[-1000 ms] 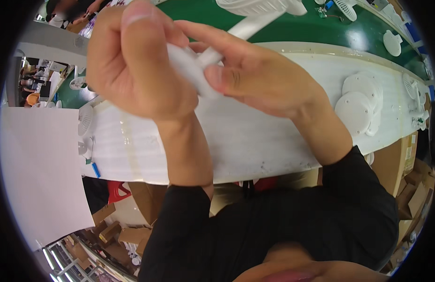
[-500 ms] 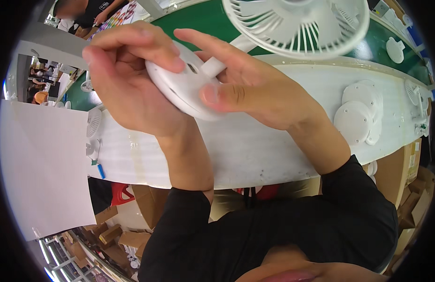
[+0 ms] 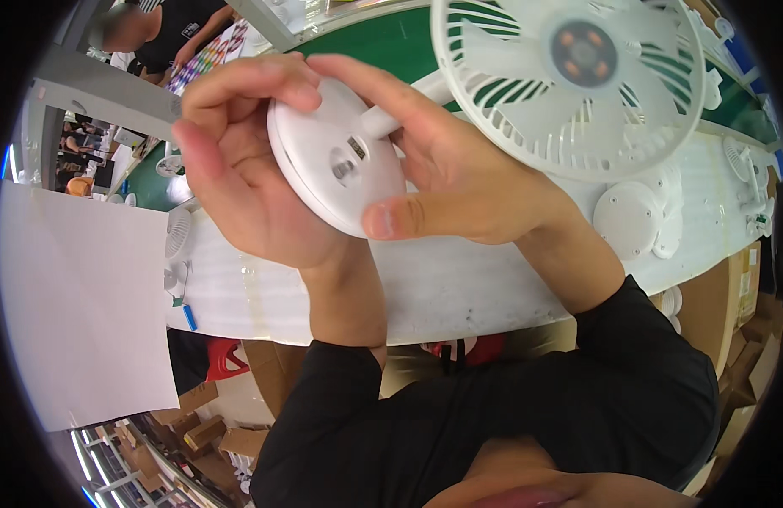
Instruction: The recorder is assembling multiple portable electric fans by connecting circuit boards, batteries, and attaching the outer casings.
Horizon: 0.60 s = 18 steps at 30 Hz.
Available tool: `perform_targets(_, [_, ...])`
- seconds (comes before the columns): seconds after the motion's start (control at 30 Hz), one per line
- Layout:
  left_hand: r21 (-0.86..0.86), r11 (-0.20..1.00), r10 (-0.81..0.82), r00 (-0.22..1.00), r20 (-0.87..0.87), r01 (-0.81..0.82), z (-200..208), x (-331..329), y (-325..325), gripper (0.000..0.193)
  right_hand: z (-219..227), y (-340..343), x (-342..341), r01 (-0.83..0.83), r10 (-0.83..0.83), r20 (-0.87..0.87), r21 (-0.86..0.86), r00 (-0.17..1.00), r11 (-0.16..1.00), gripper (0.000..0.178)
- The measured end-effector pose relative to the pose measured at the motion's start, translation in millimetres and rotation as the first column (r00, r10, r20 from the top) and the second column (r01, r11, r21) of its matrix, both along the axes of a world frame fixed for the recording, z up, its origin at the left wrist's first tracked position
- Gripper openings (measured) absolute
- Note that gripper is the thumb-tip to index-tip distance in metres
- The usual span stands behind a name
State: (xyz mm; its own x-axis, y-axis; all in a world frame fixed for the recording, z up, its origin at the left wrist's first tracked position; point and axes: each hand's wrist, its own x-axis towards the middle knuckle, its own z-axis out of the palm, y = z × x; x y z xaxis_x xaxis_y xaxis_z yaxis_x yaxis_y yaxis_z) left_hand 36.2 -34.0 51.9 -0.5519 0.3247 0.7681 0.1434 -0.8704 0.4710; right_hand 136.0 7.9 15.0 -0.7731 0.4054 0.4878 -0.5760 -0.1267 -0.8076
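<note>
Both hands hold a white desk fan up above the table, tilted on its side. My left hand [image 3: 248, 161] cups the outer edge of its round base [image 3: 324, 169], fingers curled over the rim. From the other side my right hand [image 3: 459, 169] grips the base, with the thumb on the near edge and the fingers behind the stem [image 3: 383, 121]. A knob and a small dark slot show on the base's upper face. The caged fan head [image 3: 569, 85], with a grey hub, points up over my right forearm.
Several white round discs [image 3: 628, 220] lie piled on the right of the white-covered table [image 3: 459, 288]. More fan parts stand at the right edge [image 3: 751, 182] and left edge [image 3: 178, 233]. A large white sheet [image 3: 87, 305] blocks the left. Another person [image 3: 167, 38] is at the far left.
The fan has turned in my hands, so the base's upper face with its knob now shows. Its head has swung down and right, showing the hub.
</note>
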Motion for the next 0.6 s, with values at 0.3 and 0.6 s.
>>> perform_targets(0.3, [-0.12, 0.981, -0.177, 0.964, -0.197, 0.156, -15, -21, -11, 0.05, -2, 3, 12, 0.035, -0.025, 0.185, -0.049, 0.982, 0.998, 0.093])
perform_targets(0.6, [-0.04, 0.984, -0.18, 0.97, -0.161, 0.176, -3, -5, -5, 0.05, -3, 4, 9, 0.055, -0.064, 0.088, 0.1, 0.994, 0.993, 0.098])
